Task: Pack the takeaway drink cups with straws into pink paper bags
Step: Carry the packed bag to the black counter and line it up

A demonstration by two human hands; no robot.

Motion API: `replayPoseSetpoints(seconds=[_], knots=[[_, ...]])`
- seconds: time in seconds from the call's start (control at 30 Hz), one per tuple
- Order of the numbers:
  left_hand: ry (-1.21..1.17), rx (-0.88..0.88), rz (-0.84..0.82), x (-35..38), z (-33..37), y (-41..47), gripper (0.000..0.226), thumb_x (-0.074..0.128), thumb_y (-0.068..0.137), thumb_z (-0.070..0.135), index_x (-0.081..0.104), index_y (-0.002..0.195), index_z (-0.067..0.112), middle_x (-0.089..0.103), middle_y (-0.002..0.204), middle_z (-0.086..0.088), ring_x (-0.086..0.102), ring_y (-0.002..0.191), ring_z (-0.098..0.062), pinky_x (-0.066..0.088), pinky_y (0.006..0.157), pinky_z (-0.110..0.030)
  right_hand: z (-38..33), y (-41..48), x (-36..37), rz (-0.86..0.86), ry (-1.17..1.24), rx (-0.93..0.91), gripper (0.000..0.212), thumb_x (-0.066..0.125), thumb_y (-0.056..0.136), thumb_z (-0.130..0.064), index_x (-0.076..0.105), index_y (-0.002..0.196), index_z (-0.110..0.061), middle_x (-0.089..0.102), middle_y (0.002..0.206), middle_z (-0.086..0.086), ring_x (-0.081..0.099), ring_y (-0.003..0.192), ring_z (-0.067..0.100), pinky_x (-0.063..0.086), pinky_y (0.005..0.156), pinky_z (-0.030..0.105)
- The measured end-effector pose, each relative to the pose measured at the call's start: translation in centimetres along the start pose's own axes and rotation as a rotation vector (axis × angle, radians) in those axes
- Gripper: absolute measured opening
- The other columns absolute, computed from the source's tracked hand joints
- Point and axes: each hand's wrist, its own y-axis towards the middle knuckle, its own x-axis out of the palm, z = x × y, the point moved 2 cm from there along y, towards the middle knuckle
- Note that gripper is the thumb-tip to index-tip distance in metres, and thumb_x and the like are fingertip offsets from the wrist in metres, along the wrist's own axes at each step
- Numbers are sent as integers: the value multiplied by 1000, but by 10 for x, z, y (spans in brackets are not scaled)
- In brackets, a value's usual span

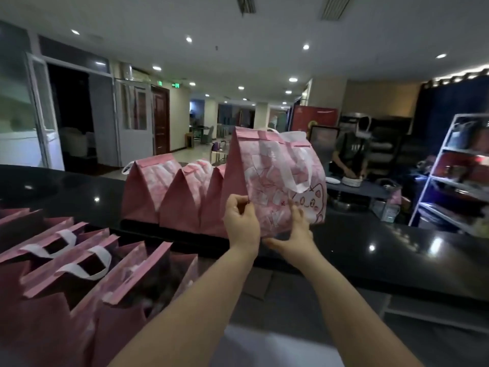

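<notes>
Over the glossy black counter (pixel 370 242), just toward 3 o'clock of centre, a pink paper bag (pixel 275 181) stands upright, its long axis running 6 to 12 o'clock and its folded-over top pointing to 12. Its paper is matte and creased. The plain triangular gusset faces 9 o'clock, while the broad face carries pale white patches and a cartoon cat face (pixel 309 200) near the lower corner at 4 o'clock. A flat white handle (pixel 291 176) loops down that face. Whether the base touches the counter I cannot tell.

At the bag's 7 o'clock corner the left hand (pixel 240 223) grips the gusset edge, fingers curled over it. At 6 o'clock the right hand (pixel 293 237) clasps the bottom, with its thumb under the base and its fingers laid up the printed face.

Touching the bag at 9 o'clock, three sealed bags (pixel 169 197) of the same paper stand in a row like peaked roofs. Down at 8 o'clock, open bags (pixel 79 260) gape with white strap handles.
</notes>
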Motion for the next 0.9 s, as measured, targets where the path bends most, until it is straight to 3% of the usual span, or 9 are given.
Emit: replayPoseSetpoints(seconds=[0.1,0.23,0.47,0.53,0.6,0.67,0.73,0.8,0.9], knots=[[18,1,-45,33,-34,-3,25,57,91,5,52,77,25,55,69,15,48,60,5,45,63,-15,39,13,-9,-51,144,21,122,88,67,-31,-1,150,-46,-13,160,-7,7,148,24,23,116,41],[46,-33,-114,69,-74,-2,26,59,91,12,55,76,32,59,74,16,54,71,0,48,69,-16,84,43,-14,-110,179,14,125,91,62,-32,3,148,-53,-20,158,-12,5,147,16,24,102,24],[136,-164,-200,85,-153,1,17,62,91,7,58,83,22,65,87,0,61,79,-9,52,73,-26,153,89,4,-154,297,86,115,91,56,-45,18,145,-54,2,162,-14,13,147,12,29,112,33],[144,-214,-234,82,-169,0,14,65,90,7,60,85,19,67,87,-4,60,73,-16,54,63,-35,167,94,14,-143,304,97,110,89,63,-40,17,146,-53,0,162,-15,12,147,11,29,110,30],[147,-201,-268,76,-176,2,12,69,88,8,66,87,20,70,86,-2,64,67,-13,54,57,-28,181,99,20,-129,305,105,111,87,65,-41,14,148,-51,3,162,-13,11,148,14,28,116,40],[209,-101,-255,66,-178,12,17,72,87,13,69,88,29,70,92,4,65,78,-1,51,66,-15,189,102,22,-104,309,127,108,86,66,-43,15,148,-50,8,161,-11,8,148,16,25,117,48],[313,-2,-157,53,-177,31,29,69,88,12,63,96,39,61,105,14,59,95,5,44,79,-7,189,103,22,-79,354,110,102,86,67,-43,18,142,-57,12,159,-14,11,145,10,24,116,41],[347,-23,-80,43,-181,52,39,63,89,3,59,114,33,56,117,12,57,105,0,45,90,-15,184,103,25,-34,371,93,100,85,66,-47,20,141,-57,14,156,-18,16,141,7,25,111,33],[416,-170,-176,40,-194,68,54,57,88,-5,49,138,14,54,133,-1,53,120,-12,42,105,-30,177,100,39,138,265,126,98,83,67,-49,26,146,-39,20,153,-10,18,140,15,26,113,41]])
